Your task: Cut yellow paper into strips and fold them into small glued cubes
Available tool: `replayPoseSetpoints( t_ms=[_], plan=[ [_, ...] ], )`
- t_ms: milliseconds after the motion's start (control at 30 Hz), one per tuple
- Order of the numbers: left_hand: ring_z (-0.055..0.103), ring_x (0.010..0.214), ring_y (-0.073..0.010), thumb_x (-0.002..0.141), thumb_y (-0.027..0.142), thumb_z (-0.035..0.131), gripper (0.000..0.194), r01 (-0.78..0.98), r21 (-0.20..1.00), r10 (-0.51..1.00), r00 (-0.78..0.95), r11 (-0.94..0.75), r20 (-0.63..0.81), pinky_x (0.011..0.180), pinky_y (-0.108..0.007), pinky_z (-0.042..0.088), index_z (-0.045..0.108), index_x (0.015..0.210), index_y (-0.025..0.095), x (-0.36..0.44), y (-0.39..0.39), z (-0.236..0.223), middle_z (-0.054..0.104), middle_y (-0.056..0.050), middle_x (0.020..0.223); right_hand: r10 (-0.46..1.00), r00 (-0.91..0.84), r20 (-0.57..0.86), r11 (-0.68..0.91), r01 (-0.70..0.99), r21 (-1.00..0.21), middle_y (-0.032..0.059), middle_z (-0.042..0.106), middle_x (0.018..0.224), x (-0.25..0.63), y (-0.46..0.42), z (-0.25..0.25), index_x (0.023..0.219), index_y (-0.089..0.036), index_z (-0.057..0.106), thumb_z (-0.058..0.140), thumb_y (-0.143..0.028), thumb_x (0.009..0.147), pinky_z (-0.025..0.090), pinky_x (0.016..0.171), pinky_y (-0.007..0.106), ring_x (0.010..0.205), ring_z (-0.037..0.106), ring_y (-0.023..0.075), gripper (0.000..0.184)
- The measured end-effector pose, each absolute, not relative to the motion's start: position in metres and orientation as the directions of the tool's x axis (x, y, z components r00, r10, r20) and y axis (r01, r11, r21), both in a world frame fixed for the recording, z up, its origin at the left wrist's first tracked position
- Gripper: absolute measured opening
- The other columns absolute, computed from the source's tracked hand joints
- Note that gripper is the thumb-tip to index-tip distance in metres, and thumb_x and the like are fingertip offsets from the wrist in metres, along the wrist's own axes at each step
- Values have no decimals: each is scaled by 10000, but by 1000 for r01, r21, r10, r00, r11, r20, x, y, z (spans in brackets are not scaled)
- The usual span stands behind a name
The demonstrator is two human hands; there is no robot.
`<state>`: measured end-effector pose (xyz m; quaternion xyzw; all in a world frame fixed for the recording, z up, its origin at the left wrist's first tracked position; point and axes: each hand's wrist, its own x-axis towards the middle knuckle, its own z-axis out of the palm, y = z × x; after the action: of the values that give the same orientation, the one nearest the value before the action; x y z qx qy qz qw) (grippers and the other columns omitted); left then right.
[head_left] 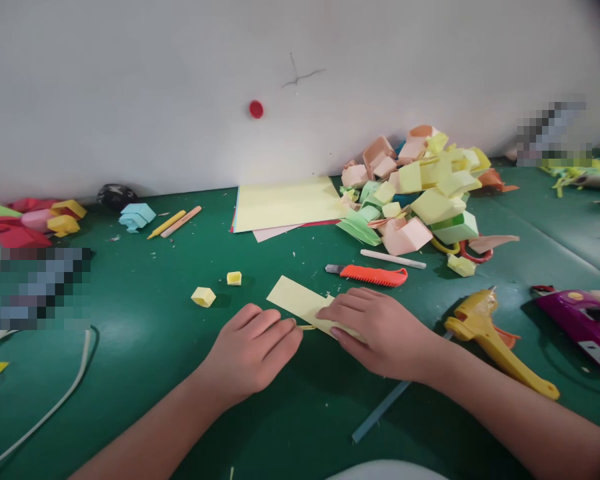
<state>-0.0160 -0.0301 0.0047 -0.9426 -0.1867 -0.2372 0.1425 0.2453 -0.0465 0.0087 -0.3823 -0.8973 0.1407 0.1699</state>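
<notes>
A pale yellow paper strip (290, 295) lies slantwise on the green table in front of me. My right hand (367, 327) rests over its right part, fingers close together on top and thumb at the near edge. My left hand (260, 347) is closed just to the left. From its fingertips pokes the end of a thin yellow piece (307, 327), close to the strip's near edge; the rest is hidden in the fingers. Two small folded yellow paper pieces, a larger one (203, 297) and a smaller one (234, 279), sit beyond my left hand.
An orange utility knife (373, 275) and a white pen (393, 259) lie beyond my right hand. A yellow glue gun (495, 333) and a purple device (580, 323) are on the right. Paper sheets (290, 203) and heaped folded paper (415, 187) stand by the wall. A white cable (75, 380) curves at left.
</notes>
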Motion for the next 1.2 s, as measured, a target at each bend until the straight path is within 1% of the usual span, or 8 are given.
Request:
replayPoseSetpoints(
  t_ms=[100, 267, 367, 467, 600, 800, 900, 1200],
  plan=[
    [655, 878, -196, 998, 89, 500, 191, 377, -188, 255, 847, -907, 466, 723, -345, 443, 683, 1041, 122, -16, -30, 5, 761, -73, 966, 717, -667, 200, 682, 615, -395, 100, 706, 1102, 243, -48, 6, 1251, -203, 607, 490, -184, 992, 476, 857, 396, 1004, 634, 244, 285],
    [637, 895, -209, 944, 63, 595, 171, 475, -192, 280, 750, -859, 599, 764, -357, 462, 688, 1057, 152, -19, -26, 6, 774, -66, 1026, 755, -622, 206, 638, 626, -448, 126, 701, 1164, 241, -47, 1, 1358, -181, 549, 524, -212, 972, 505, 892, 453, 1039, 624, 280, 388],
    [639, 897, -208, 926, 40, 612, 164, 471, -246, 246, 758, -847, 604, 747, -351, 468, 685, 1032, 142, -19, -23, 7, 775, -64, 1011, 809, -563, 168, 547, 617, -565, 100, 726, 1063, 243, -47, 4, 1438, -159, 470, 526, -203, 955, 534, 841, 419, 967, 648, 256, 489],
    [653, 922, -198, 955, 54, 569, 159, 395, -261, 211, 821, -881, 530, 773, -342, 486, 675, 1031, 143, -19, -21, 7, 763, -64, 992, 837, -537, 106, 481, 630, -610, 64, 739, 965, 249, -44, 7, 1349, -184, 572, 503, -212, 970, 533, 771, 357, 875, 672, 218, 386],
    [657, 914, -190, 978, 77, 544, 148, 285, -213, 170, 883, -935, 437, 792, -333, 501, 660, 1049, 132, -18, -19, 5, 743, -64, 940, 780, -616, 114, 562, 608, -561, 69, 745, 999, 255, -40, 9, 1184, -217, 688, 484, -201, 994, 501, 749, 320, 883, 665, 197, 279],
    [633, 888, -188, 999, 109, 521, 178, 330, -28, 292, 870, -944, 397, 777, -328, 486, 669, 1094, 138, -18, -16, -5, 725, -57, 922, 635, -744, 209, 754, 539, -376, 66, 739, 891, 249, -41, 3, 1249, -210, 683, 543, -196, 965, 453, 753, 358, 845, 582, 222, 317],
    [617, 862, -182, 1007, 116, 496, 197, 372, 59, 365, 849, -926, 383, 777, -321, 477, 683, 1064, 145, -16, -15, -7, 716, -58, 937, 618, -758, 211, 772, 534, -345, 65, 746, 911, 245, -42, 0, 1300, -212, 663, 541, -199, 970, 447, 797, 387, 847, 556, 228, 352],
    [590, 857, -197, 983, 94, 458, 257, 402, 96, 410, 852, -911, 325, 782, -345, 471, 682, 1097, 144, -13, -20, -3, 698, -67, 956, 669, -726, 160, 726, 593, -347, 77, 713, 852, 240, -44, 1, 1253, -189, 701, 487, -182, 995, 446, 781, 382, 848, 506, 235, 335]
  ],
)
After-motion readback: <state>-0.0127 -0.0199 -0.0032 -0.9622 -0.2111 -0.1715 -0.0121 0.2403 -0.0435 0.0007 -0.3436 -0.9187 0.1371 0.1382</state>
